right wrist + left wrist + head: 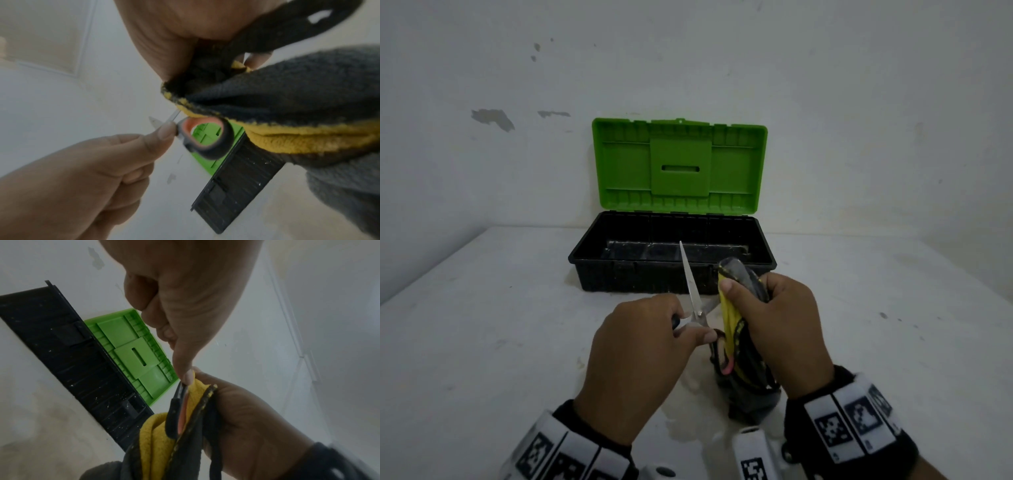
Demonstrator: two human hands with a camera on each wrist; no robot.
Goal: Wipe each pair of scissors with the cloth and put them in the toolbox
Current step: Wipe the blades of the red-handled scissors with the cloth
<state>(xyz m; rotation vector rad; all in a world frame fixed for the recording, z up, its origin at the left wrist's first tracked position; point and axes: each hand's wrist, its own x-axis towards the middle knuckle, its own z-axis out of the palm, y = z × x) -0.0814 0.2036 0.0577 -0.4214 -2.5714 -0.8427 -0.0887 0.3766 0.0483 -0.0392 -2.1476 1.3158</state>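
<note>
One pair of scissors (697,301) with black and pink handles is held over the white table, blades spread. My left hand (688,325) pinches it near the pivot and handle. One blade points up toward the toolbox; the other runs right into a yellow and grey cloth (731,315). My right hand (744,284) grips that cloth, thumb pressed on top. In the right wrist view the handle loop (213,151) shows under the cloth (298,113). The toolbox (619,274) stands just behind the hands, black base open, green lid (678,164) upright.
The toolbox lid leans against the white wall at the table's back edge. The inside of the black base is dark and its contents are hard to make out. The white table (482,342) stretches left and right of the hands. No other scissors show.
</note>
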